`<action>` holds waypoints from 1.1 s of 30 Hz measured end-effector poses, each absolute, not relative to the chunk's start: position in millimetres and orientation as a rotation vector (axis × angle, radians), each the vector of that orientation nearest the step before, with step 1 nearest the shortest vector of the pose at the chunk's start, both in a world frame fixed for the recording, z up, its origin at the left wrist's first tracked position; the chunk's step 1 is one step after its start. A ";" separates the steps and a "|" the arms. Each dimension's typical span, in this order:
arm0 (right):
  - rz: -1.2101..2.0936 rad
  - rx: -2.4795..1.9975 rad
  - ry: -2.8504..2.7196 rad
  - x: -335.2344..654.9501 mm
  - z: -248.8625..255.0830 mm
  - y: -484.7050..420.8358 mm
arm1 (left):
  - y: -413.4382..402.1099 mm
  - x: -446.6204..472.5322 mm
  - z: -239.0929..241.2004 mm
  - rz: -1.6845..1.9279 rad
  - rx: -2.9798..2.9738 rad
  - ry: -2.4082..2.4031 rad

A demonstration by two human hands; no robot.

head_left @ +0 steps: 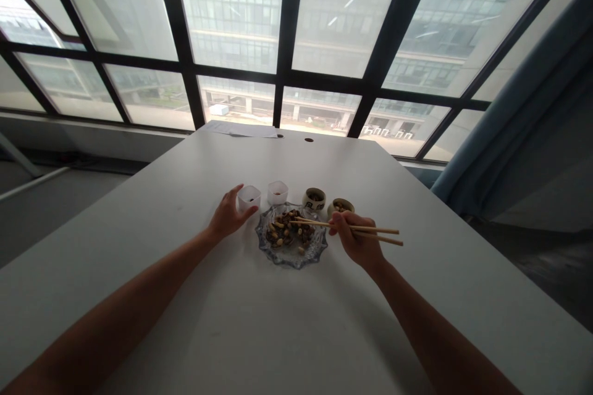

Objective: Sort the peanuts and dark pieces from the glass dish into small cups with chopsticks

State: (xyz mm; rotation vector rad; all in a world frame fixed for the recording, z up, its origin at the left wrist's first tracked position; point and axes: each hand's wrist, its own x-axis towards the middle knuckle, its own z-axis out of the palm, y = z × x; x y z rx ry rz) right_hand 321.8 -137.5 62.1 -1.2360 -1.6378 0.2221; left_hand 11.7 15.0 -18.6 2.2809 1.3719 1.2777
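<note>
Chopsticks (pixel 386 231) are held in R grip (pixel 361 244), w/ tips dipped among mixed pcs. (pixel 279 242) in glass dish (pixel 296 263) on tabletop (pixel 291 333). L grip (pixel 228 216) is curved round leftmost cup (pixel 256 195); whether it's actually pinched can't be told. Poss. probs: a smooth, rounded pc. could be dropped if tips are crossed or squeezed unevenly. R-most pot (pixel 332 208), just beside R grip, could be knocked if R grip is swung wide. Leftmost cup, light-looking, might be tipped if pushed by L thumb.

White papers (pixel 248 130) lie before dark-framed windows (pixel 283 71), a blue curtain (pixel 521 108) hanging at right.
</note>
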 end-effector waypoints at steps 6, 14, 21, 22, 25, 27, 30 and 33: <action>0.278 -1.189 -1.759 308.3 60.6 -141.1 | 13.6 11.1 -19.7 1.171 2.144 1.439; 0.341 -1.212 -1.663 306.1 42.1 -138.7 | 12.2 9.1 -18.7 1.133 2.159 1.442; 0.367 -1.215 -1.645 304.8 40.1 -138.5 | 10.8 9.2 -15.0 1.118 2.154 1.430; 0.375 -1.199 -1.660 302.4 40.7 -139.2 | 10.4 9.2 -14.1 1.113 2.155 1.421; 0.393 -1.172 -1.693 296.1 39.5 -140.6 | 8.8 8.5 -12.0 1.105 2.163 1.396; 0.398 -1.185 -1.683 294.7 36.1 -140.6 | 7.9 7.3 -11.1 1.103 2.160 1.393; 0.420 -1.213 -1.604 296.4 30.8 -140.0 | 6.8 4.7 -10.2 1.096 2.142 1.403; 0.436 -1.237 -1.452 299.0 28.9 -139.2 | 6.1 2.1 -9.7 1.077 2.110 1.410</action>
